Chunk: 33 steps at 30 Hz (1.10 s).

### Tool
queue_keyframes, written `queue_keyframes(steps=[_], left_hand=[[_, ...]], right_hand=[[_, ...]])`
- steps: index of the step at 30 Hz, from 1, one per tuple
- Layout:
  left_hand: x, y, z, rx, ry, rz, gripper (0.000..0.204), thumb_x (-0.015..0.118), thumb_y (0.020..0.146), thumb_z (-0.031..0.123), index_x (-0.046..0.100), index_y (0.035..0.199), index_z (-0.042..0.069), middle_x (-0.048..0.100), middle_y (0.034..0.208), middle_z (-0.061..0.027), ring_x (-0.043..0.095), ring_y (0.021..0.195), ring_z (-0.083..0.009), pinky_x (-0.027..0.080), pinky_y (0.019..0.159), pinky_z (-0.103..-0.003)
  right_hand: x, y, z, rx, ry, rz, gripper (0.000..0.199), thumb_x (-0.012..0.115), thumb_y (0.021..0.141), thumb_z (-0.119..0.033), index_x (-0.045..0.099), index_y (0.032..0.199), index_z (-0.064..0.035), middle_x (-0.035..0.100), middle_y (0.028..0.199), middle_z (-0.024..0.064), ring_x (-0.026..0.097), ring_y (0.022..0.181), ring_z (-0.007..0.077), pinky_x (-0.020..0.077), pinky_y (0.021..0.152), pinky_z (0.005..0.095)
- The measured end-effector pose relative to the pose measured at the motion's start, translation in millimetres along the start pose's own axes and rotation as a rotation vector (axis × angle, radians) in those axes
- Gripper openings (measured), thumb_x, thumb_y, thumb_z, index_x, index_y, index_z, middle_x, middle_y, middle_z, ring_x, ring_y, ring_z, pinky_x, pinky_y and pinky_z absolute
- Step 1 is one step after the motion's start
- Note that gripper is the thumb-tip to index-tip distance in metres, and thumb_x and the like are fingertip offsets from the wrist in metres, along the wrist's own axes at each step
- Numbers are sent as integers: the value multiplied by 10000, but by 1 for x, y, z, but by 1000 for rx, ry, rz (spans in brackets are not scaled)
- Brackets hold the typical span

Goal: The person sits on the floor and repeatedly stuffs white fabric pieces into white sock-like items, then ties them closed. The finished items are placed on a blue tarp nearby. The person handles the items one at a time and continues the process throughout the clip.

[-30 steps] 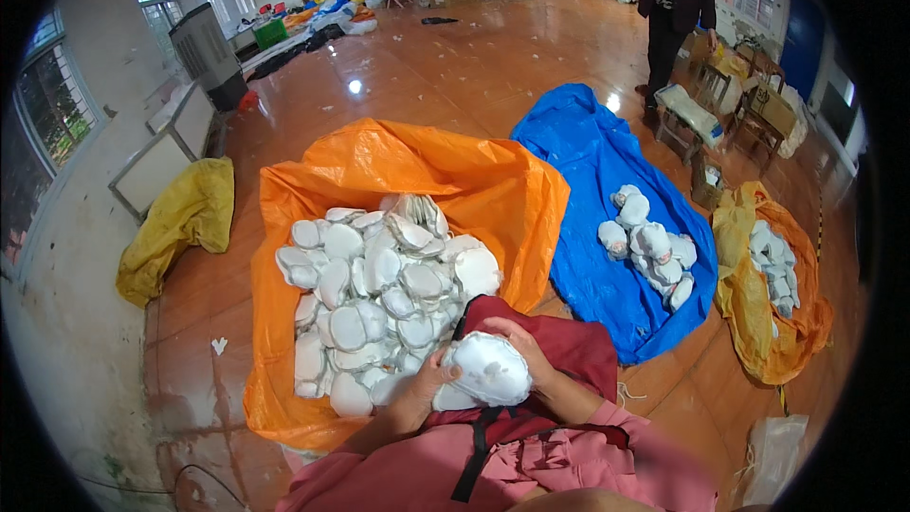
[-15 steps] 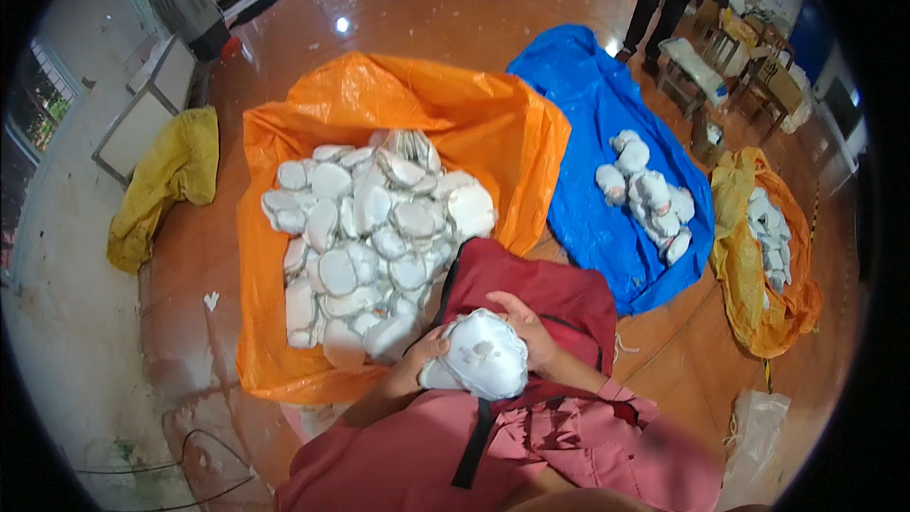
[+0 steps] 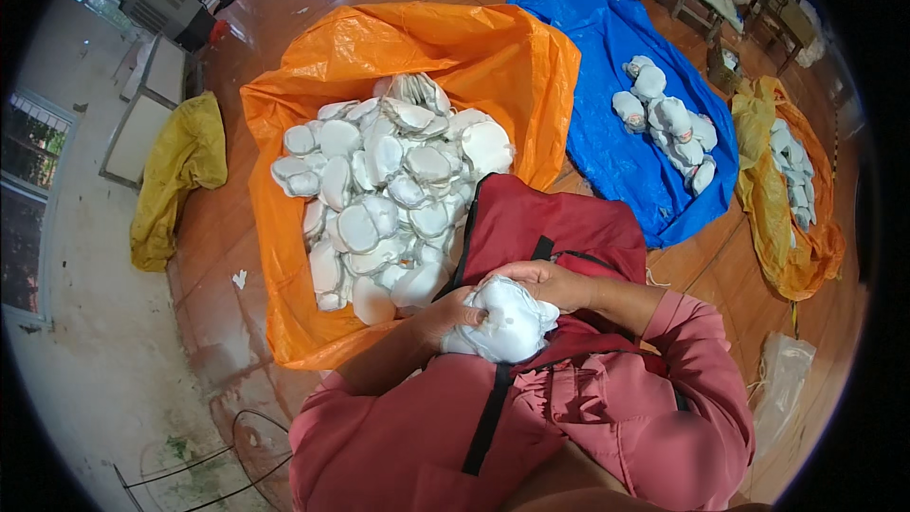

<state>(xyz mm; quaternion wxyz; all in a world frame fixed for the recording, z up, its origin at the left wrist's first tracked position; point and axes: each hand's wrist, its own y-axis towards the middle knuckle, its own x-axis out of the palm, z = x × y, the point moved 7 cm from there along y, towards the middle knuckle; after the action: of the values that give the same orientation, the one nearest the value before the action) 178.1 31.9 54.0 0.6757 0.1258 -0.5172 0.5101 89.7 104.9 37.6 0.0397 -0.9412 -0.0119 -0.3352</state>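
Since the earlier frame the view has tipped further down and nearer, so the white padded piece [image 3: 507, 322] now sits lower over the lap, drawn in against the dark red apron [image 3: 555, 228] — and the far end of the room has slid out of sight.

Going left to right: a yellow sheet [image 3: 175, 175] lies crumpled on the floor, then the orange sheet [image 3: 379, 47] bears a heap of white padded cups [image 3: 384, 194]. I read the left hand [image 3: 445, 313] as closed on the piece's left edge, fingers curled under it. The right hand [image 3: 550, 283] lies over the top, fingers bent and pressing into it. Further right, the blue sheet [image 3: 607, 123] carries a smaller pile.

I judge the piece light and soft — it dents under the fingers, so it will squash rather than break. Its fabric looks matt, not slippery. The firmer rim seems the better place to grip; the domed middle would just cave in.
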Motion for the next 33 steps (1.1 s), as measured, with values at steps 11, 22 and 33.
queue_keyframes(steps=[11,22,33], left_hand=[[-25,21,29,174,132,281,661,826,729,168,480,1269,9,604,1151,-94,617,1034,-212,498,920,-359],[-43,31,23,180,330,346,552,718,834,63,468,1320,-21,608,1164,-90,599,1051,-178,473,932,-339],[-69,35,33,94,442,391,378,671,878,91,545,1210,-40,638,1081,-72,606,993,-140,482,871,-283]], right_hand=[[-19,-6,-33,-66,73,67,772,709,831,-133,302,1483,-55,399,1448,91,387,1331,182,312,1109,331],[-79,16,2,264,-574,248,593,758,667,49,516,1204,-20,575,1078,55,564,1017,179,469,893,315],[-92,58,10,315,-1160,89,593,822,611,-111,547,1129,-18,634,1052,165,609,973,286,480,824,360]])
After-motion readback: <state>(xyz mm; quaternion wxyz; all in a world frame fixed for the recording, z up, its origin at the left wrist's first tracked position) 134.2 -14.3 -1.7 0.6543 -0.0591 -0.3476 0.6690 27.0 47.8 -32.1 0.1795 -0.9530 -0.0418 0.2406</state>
